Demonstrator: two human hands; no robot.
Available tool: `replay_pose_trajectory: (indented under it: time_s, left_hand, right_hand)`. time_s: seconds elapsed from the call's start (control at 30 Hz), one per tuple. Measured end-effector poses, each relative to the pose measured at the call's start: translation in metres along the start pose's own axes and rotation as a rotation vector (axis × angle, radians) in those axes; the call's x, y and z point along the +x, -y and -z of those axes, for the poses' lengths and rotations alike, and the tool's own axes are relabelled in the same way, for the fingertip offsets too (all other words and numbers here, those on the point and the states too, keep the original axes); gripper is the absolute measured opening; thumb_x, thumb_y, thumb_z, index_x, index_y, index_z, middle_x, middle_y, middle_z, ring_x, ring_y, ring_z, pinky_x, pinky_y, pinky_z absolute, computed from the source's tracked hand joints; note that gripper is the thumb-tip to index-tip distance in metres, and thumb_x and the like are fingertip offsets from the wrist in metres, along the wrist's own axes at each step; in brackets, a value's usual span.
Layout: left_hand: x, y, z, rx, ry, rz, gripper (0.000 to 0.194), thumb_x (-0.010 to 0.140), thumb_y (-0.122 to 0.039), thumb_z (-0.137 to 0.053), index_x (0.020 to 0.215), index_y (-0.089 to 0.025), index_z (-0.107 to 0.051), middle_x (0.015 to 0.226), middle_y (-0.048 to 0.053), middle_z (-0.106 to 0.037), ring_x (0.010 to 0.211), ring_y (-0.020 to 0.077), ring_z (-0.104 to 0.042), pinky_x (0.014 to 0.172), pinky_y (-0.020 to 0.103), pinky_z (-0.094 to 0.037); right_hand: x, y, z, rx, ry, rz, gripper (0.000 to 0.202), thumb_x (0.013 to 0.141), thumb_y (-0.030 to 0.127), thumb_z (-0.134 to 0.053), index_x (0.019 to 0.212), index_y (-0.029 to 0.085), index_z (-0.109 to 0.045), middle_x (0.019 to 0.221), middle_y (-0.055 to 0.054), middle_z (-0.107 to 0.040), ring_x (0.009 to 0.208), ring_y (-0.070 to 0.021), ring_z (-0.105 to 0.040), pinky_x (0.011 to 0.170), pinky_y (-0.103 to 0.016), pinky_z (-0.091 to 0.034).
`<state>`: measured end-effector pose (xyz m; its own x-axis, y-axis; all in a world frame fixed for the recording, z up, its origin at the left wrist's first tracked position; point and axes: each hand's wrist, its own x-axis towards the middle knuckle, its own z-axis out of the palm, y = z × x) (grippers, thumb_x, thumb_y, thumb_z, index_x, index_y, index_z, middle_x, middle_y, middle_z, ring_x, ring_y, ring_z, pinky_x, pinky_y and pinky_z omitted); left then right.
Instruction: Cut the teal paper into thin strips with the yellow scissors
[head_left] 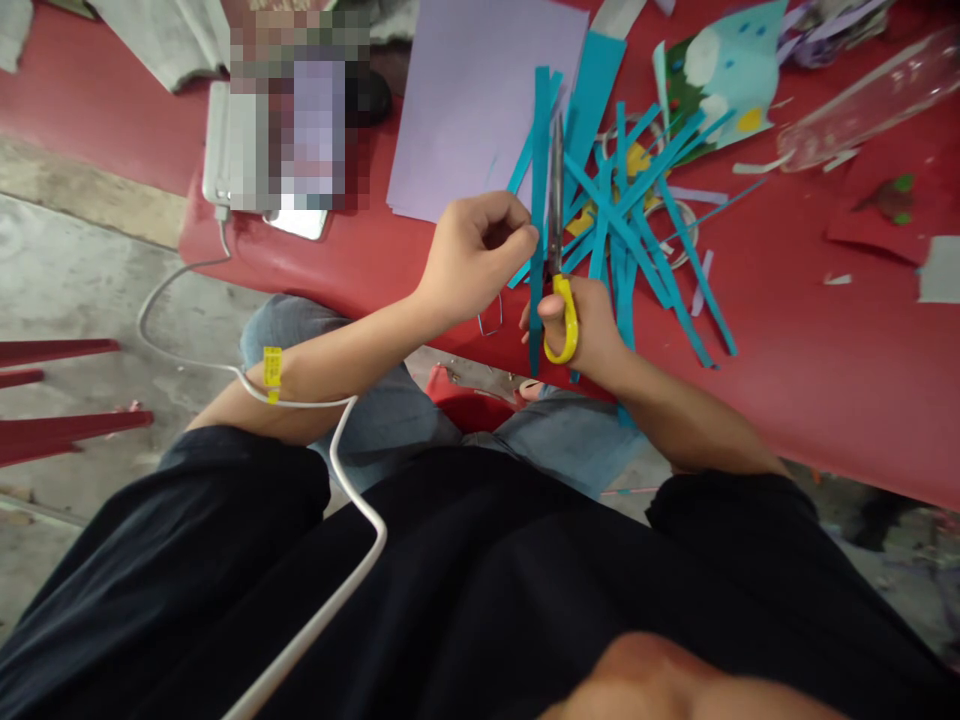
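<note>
Left hand [476,250] pinched narrow, thumb against curled forefinger, gripping the edge of a long blue strip [538,180] just right of the fingertips. Right hand [592,325] closed round the yellow-handled scissors [556,225], thumb at the near loop, blades pointing away from the body and lying almost together alongside the strip. The pinch probably keeps the thin paper taut and upright next to the metal; strip and blades run nearly parallel, which likely suits lengthwise cutting. Loose blue strips [606,205] lie crisscrossed ahead and to the right of the right hand, perhaps dropped there because that side is nearest the scissors. Purple sheets [465,110] lie flat beyond the left hand, seemingly clear of the blades; a wider blue piece [596,80] juts out beside them, farther from both hands. Pose: left forearm slants in from the side, wrist bent slightly, back of the hand up; right forearm angles inward, its hand low at the edge of the red table [787,390], nearer the body than the left. Both hands close together, the strip between them.
</note>
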<state>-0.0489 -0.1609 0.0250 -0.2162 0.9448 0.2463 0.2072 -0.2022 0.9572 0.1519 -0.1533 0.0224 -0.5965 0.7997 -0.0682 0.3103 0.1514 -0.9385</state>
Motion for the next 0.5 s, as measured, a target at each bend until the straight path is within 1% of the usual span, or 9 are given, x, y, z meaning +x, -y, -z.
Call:
replay_pose_trajectory:
  time_s: [0.1, 0.13, 0.2, 0.27, 0.37, 0.5]
  left_hand:
    - [0.000, 0.000, 0.000, -0.007, 0.006, -0.006, 0.032, 0.100, -0.014, -0.072, 0.073, -0.022, -0.058, 0.065, -0.002, -0.051, 0.061, 0.0122, -0.057, 0.065, 0.030, -0.054]
    - [0.000, 0.000, 0.000, -0.012, 0.008, -0.002, 0.032, 0.100, -0.014, -0.072, 0.073, -0.022, -0.058, 0.066, -0.002, -0.052, 0.062, 0.0124, -0.058, 0.066, 0.031, -0.055]
    - [0.001, 0.000, 0.000, -0.025, 0.009, 0.007, 0.031, 0.100, -0.014, -0.073, 0.073, -0.022, -0.058, 0.065, -0.002, -0.053, 0.061, 0.0121, -0.058, 0.066, 0.031, -0.055]
    - [0.002, -0.001, 0.001, -0.035, 0.007, 0.016, 0.031, 0.100, -0.013, -0.073, 0.073, -0.022, -0.058, 0.065, -0.002, -0.053, 0.061, 0.0117, -0.057, 0.064, 0.030, -0.053]
    - [0.004, -0.003, 0.002, -0.040, 0.000, 0.027, 0.032, 0.100, -0.013, -0.072, 0.073, -0.022, -0.057, 0.065, -0.002, -0.053, 0.060, 0.0114, -0.056, 0.062, 0.029, -0.052]
    - [0.006, -0.004, 0.002, -0.038, -0.007, 0.030, 0.030, 0.099, -0.012, -0.070, 0.074, -0.022, -0.058, 0.067, -0.002, -0.056, 0.059, 0.0109, -0.055, 0.061, 0.029, -0.050]
  right_hand:
    - [0.005, -0.002, 0.000, 0.012, -0.110, 0.002, 0.083, 0.081, 0.109, -0.055, 0.070, 0.027, -0.052, 0.057, -0.001, -0.058, 0.053, -0.0204, -0.066, 0.046, -0.034, -0.045]
    - [0.007, -0.003, 0.000, 0.049, -0.136, 0.003, 0.083, 0.081, 0.109, -0.055, 0.070, 0.027, -0.052, 0.056, -0.001, -0.057, 0.051, -0.0198, -0.064, 0.044, -0.033, -0.044]
    - [0.013, -0.005, 0.000, 0.114, -0.155, 0.020, 0.080, 0.083, 0.106, -0.060, 0.072, 0.026, -0.054, 0.058, -0.001, -0.059, 0.052, -0.0192, -0.064, 0.046, -0.034, -0.047]
    - [0.018, -0.005, 0.000, 0.119, -0.189, 0.068, 0.073, 0.085, 0.096, -0.073, 0.072, 0.026, -0.055, 0.062, 0.000, -0.059, 0.057, -0.0180, -0.063, 0.051, -0.035, -0.051]
    - [0.021, -0.003, 0.000, 0.139, -0.228, 0.109, 0.064, 0.081, 0.076, -0.093, 0.072, 0.026, -0.053, 0.070, 0.002, -0.061, 0.063, -0.0169, -0.062, 0.059, -0.036, -0.056]
    - [0.020, -0.001, -0.003, 0.201, -0.219, 0.120, 0.058, 0.080, 0.055, -0.101, 0.071, 0.025, -0.052, 0.075, 0.001, -0.065, 0.068, -0.0189, -0.068, 0.065, -0.039, -0.060]
